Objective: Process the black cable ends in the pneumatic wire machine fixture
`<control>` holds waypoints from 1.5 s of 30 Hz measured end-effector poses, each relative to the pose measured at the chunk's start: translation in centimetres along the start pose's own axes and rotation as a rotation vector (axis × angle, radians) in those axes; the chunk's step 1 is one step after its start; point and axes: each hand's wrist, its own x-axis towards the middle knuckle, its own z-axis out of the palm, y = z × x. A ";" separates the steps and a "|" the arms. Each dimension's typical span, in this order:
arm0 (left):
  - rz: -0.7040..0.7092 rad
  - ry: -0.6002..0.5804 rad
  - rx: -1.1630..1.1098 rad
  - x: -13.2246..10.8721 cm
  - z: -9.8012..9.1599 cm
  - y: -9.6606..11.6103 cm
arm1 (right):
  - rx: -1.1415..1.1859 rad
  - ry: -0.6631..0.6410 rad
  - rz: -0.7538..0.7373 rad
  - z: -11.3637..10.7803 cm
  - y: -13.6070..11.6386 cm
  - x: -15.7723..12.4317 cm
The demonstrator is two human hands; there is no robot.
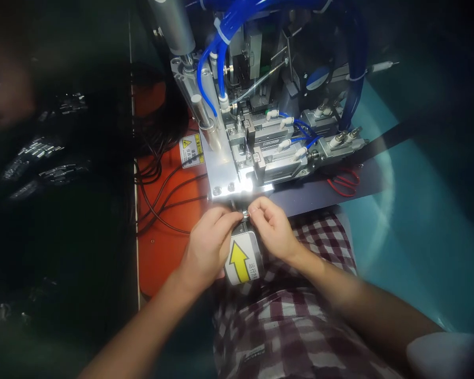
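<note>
A small shiny metal-looking piece (245, 214) sits between the fingertips of both hands, too small for its kind to be made out. My left hand (210, 238) pinches it from the left, with the thumb and index finger pressed together. From the right, my right hand (274, 226) closes on it with curled fingers. Both hands are at a narrow dark track (243, 227) at the machine's front, just below a brightly lit metal block (245, 184). Under the hands is a white plate with a yellow arrow (239, 261).
The machine (280, 147) has metal cylinders and blue air hoses (240, 21). Black cables (158, 184) lie over an orange board (161, 268) at the left. Clear plastic bundles (39, 152) lie on a dark surface further left, near another person's blurred hand (8, 89).
</note>
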 end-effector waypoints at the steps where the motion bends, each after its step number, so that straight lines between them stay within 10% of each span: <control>1: 0.005 -0.011 0.007 0.0 0.0 0.0 | 0.043 -0.003 0.033 0.0 0.0 0.0; 17: 0.044 -0.063 0.137 -0.3 -1.2 -0.2 | 0.251 -0.037 0.300 0.1 -1.5 -0.2; 45: 0.068 -0.011 0.075 -0.4 -0.4 -0.8 | 0.252 0.006 0.227 -0.6 -1.0 -0.5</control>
